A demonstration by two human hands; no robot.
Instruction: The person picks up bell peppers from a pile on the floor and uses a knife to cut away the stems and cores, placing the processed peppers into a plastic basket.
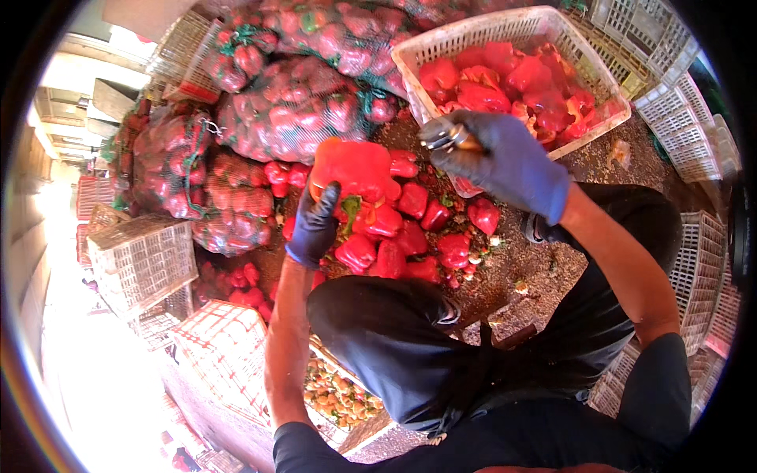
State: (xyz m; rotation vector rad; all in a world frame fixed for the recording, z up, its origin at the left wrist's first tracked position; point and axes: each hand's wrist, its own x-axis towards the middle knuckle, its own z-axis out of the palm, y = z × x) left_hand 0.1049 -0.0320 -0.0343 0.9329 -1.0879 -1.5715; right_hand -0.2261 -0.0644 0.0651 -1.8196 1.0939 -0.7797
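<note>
My left hand (pixel 315 225), in a dark blue glove, grips a large red bell pepper (pixel 355 167) by its lower left side, thumb on the front. To the right, my right hand (pixel 505 158), gloved the same, is closed round a short metal tool (pixel 445 140) with a brownish part; its exact kind is unclear. The tool is apart from the pepper, level with the near side of a white plastic crate (pixel 473 31) full of red peppers (pixel 505 79). Below the held pepper, a heap of loose red peppers (pixel 386 232) lies on the floor.
Green mesh sacks (pixel 292 110) stuffed with peppers are piled at the far left. Plastic crates stand at the left (pixel 142 256) and right (pixel 698 268). Beside my left forearm, a container holds pepper cores (pixel 339 394). Seeds and scraps (pixel 520 268) litter the floor before my knees.
</note>
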